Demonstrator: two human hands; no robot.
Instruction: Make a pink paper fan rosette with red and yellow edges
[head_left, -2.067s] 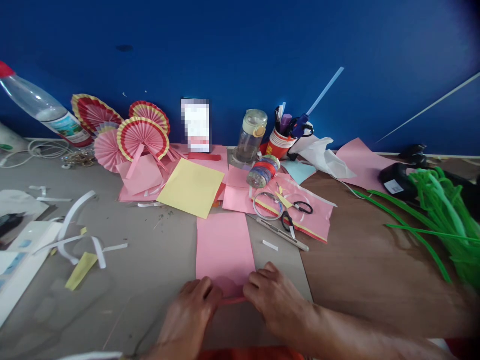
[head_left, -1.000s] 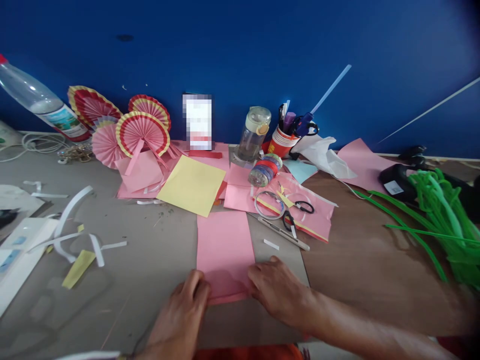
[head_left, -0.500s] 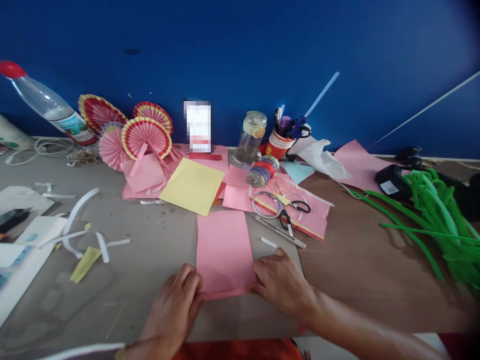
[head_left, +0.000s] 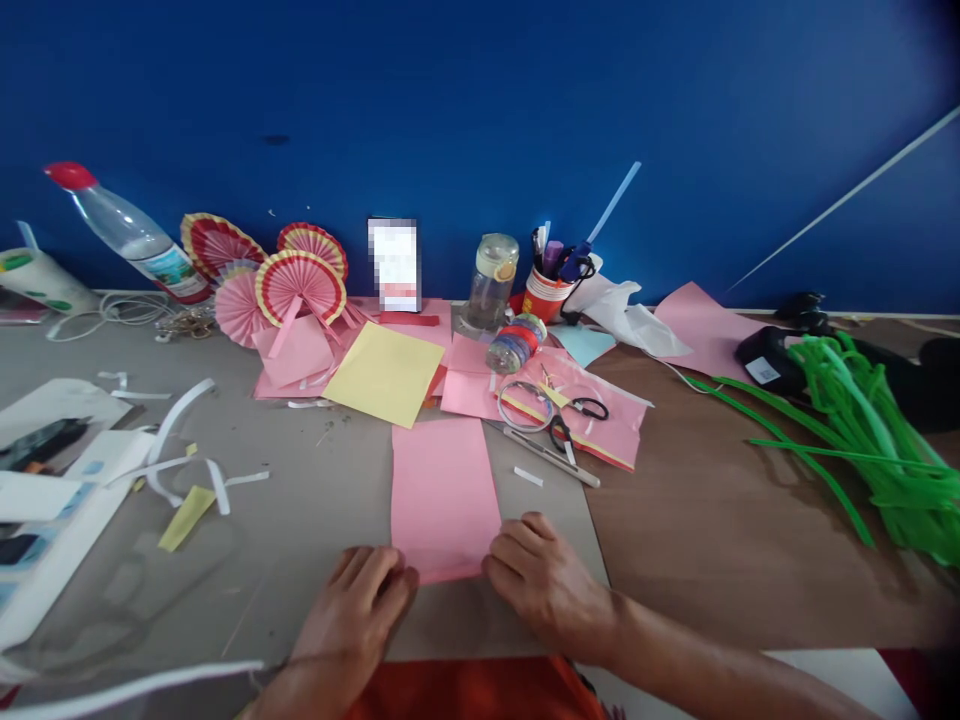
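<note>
A pink paper sheet (head_left: 442, 490) lies on the grey board (head_left: 315, 520) in front of me, its near edge folded into a narrow strip. My left hand (head_left: 360, 605) pinches the fold's left corner with curled fingers. My right hand (head_left: 536, 580) grips the fold's right corner the same way. Both hands rest low on the board at the sheet's near end.
Beyond the sheet lie a yellow paper (head_left: 384, 373), more pink sheets, scissors (head_left: 566, 420), a craft knife (head_left: 547, 455), folded paper fans (head_left: 296, 285), a jar (head_left: 491, 280) and a pen cup (head_left: 544, 290). Green tubes (head_left: 877, 430) fill the right. White strips (head_left: 172, 450) litter the left.
The fold at the pink sheet's near edge has been pressed and turned over again. Both hands shifted slightly along it, and the camera view tilted down a little.
</note>
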